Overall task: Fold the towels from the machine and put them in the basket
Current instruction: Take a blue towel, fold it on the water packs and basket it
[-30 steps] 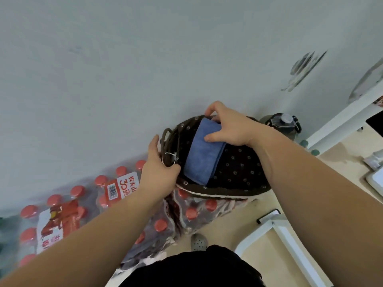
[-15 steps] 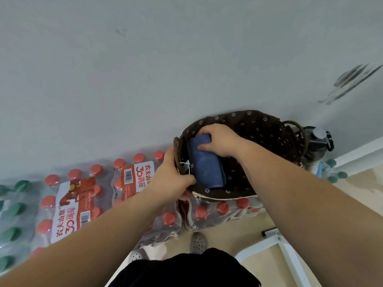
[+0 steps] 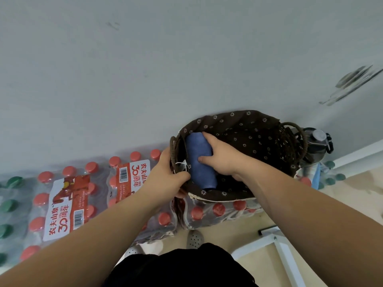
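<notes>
A: Towel status?

B: Blue towel (image 3: 199, 168) is inside the basket (image 3: 290, 141). It's folded into a long narrow bundle and lies along the left inner side, against the dark flowered liner (image 3: 248, 131).

A: Hands?

B: Right hand (image 3: 222, 159) is down in the basket and grips the towel: thumb pressed on its top face, fingers curled round the right edge. Left hand (image 3: 165, 179) clamps the basket's left rim by the handle, thumb hooked over the edge to the inside, fingers wrapped outside. A small white tag (image 3: 182, 164) hangs off the rim just beside that thumb.

A: Basket position?

B: Upright, back edge against the grey wall (image 3: 145, 69). It sits on shrink-wrapped bottle packs (image 3: 68, 204), mostly red caps with green caps at the far left.

A: Anything else in the basket?

B: Cannot tell. The bottom is dark and I only see liner (the right arm covers part of it).

A: Surroundings?

B: A dark jug (image 3: 317, 141) with a grey lid is just beside the basket's right handle. A white frame (image 3: 277, 245) stands on the pale floor (image 3: 238, 226), near right.
</notes>
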### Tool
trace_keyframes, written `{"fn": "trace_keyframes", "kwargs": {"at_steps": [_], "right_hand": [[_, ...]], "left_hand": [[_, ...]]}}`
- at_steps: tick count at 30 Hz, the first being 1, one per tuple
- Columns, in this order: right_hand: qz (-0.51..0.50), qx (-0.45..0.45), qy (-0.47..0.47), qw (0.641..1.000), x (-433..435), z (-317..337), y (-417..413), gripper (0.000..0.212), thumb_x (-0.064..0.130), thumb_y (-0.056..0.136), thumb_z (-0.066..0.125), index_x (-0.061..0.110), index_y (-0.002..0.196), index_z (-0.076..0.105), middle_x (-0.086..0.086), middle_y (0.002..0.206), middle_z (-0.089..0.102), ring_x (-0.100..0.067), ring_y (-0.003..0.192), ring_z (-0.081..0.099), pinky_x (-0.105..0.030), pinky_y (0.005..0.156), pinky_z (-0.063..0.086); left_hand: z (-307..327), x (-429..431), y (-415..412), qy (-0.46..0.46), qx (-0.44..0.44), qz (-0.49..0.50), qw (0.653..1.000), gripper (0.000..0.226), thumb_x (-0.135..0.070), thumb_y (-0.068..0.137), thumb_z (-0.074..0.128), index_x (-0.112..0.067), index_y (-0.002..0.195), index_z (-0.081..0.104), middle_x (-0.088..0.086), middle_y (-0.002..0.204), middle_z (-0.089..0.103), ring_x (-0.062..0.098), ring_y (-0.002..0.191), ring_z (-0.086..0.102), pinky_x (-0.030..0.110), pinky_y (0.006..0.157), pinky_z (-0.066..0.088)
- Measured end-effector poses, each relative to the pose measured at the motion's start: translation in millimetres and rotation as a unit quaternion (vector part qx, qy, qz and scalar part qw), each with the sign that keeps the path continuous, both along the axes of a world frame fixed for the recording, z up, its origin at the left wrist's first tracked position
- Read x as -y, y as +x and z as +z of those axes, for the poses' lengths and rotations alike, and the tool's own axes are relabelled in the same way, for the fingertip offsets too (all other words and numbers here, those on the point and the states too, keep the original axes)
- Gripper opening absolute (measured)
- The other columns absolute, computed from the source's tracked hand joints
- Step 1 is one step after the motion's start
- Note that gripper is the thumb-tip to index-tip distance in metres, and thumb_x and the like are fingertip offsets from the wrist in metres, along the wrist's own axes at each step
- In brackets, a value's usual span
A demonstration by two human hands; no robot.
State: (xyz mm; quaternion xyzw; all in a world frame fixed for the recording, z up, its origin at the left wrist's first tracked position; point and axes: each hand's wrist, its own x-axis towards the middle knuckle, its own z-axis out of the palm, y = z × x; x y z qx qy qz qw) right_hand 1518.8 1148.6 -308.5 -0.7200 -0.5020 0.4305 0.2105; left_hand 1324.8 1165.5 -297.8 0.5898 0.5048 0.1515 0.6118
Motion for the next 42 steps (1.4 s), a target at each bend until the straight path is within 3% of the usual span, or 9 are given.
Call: {"fn": "trace_keyframes", "kwargs": {"at_steps": [5,10,14,18,21,25,31,36,42], "right_hand": [[0.001,-0.053,0.02,0.998,-1.7,-14.8,1.0,0.076,0.011,0.09,0.069,0.024,0.154,0.03,-0.001,0.144,0.052,-0.017,0.129,0.052,-0.03,0.108,0.042],[0.064,0.138,0.014,0.988,-3.5,-7.1,3.7,0.085,0.034,0.09,0.069,0.027,0.157,0.018,-0.01,0.145,0.048,-0.029,0.126,0.052,-0.03,0.1,0.042],[0.119,0.355,0.169,0.912,8.7,11.6,2.6,0.081,0.046,0.077,0.075,0.02,0.145,0.04,-0.008,0.129,0.048,-0.031,0.115,0.051,-0.048,0.095,0.049],[0.319,0.406,0.225,0.826,14.2,11.7,10.9,0.073,0.054,0.086,0.062,0.017,0.147,0.045,-0.009,0.157,0.035,-0.03,0.147,0.028,-0.048,0.119,0.026],[0.382,0.41,0.065,0.826,17.1,-3.5,18.8,0.085,0.069,0.096,0.028,0.02,0.159,-0.004,0.001,0.166,-0.016,-0.021,0.151,-0.02,-0.049,0.123,-0.005],[0.391,0.386,0.008,0.835,15.4,-16.2,25.0,0.089,0.073,0.092,0.02,0.025,0.15,-0.027,0.006,0.154,-0.037,-0.019,0.145,-0.034,-0.048,0.122,-0.011],[0.398,0.373,0.003,0.838,2.8,-17.6,25.7,0.091,0.073,0.093,0.028,0.028,0.151,-0.026,0.008,0.155,-0.037,-0.018,0.145,-0.034,-0.047,0.121,-0.014],[0.41,0.375,0.013,0.831,-2.9,-11.2,33.6,0.094,0.072,0.092,0.035,0.028,0.155,-0.02,0.008,0.16,-0.03,-0.017,0.147,-0.029,-0.048,0.121,-0.011],[0.386,0.35,-0.002,0.854,-1.5,-4.4,28.6,0.097,0.071,0.09,0.042,0.031,0.155,-0.017,0.012,0.161,-0.027,-0.017,0.148,-0.026,-0.049,0.122,-0.008]], "left_hand": [[-0.8,-1.6,-3.2,-0.012,0.011,0.0,1.0,0.057,-0.007,0.085,0.065,-0.046,0.121,0.044,0.003,0.1,0.07,0.025,0.078,0.075,0.043,0.063,0.062],[-3.4,-3.9,-5.4,0.019,-0.013,-0.02,1.0,0.055,-0.015,0.083,0.068,-0.044,0.123,0.042,-0.002,0.098,0.069,0.021,0.079,0.074,0.042,0.066,0.063],[3.2,-3.9,-7.0,0.21,-0.099,-0.053,0.971,0.079,-0.031,0.08,0.074,-0.038,0.145,0.029,-0.024,0.119,0.051,0.001,0.109,0.053,0.016,0.083,0.046],[-0.2,-9.3,-14.2,0.38,-0.175,-0.074,0.905,0.108,-0.051,0.072,0.079,-0.028,0.157,0.016,0.002,0.151,0.037,0.021,0.135,0.041,0.036,0.109,0.039],[0.5,-15.8,-15.8,0.45,-0.169,-0.121,0.868,0.097,-0.065,0.07,0.07,-0.026,0.151,0.032,0.003,0.157,0.033,0.024,0.14,0.039,0.045,0.112,0.038],[4.4,-31.1,-23.0,0.467,-0.149,-0.206,0.847,0.093,-0.077,0.056,0.073,-0.025,0.129,0.05,0.004,0.16,0.031,0.026,0.139,0.041,0.046,0.111,0.039],[6.7,-42.1,-19.4,0.485,-0.149,-0.244,0.827,0.082,-0.079,0.047,0.076,-0.028,0.096,0.035,0.014,0.144,0.045,0.032,0.122,0.054,0.042,0.096,0.048],[4.3,-32.8,-9.7,0.534,-0.153,-0.203,0.806,0.089,-0.084,0.044,0.075,-0.013,0.093,0.051,0.013,0.128,0.056,0.026,0.114,0.051,0.055,0.096,0.05],[9.6,-31.6,-12.2,0.501,-0.176,-0.21,0.821,0.085,-0.084,0.045,0.075,-0.019,0.095,0.05,0.003,0.132,0.051,0.024,0.111,0.055,0.038,0.095,0.046]]}}
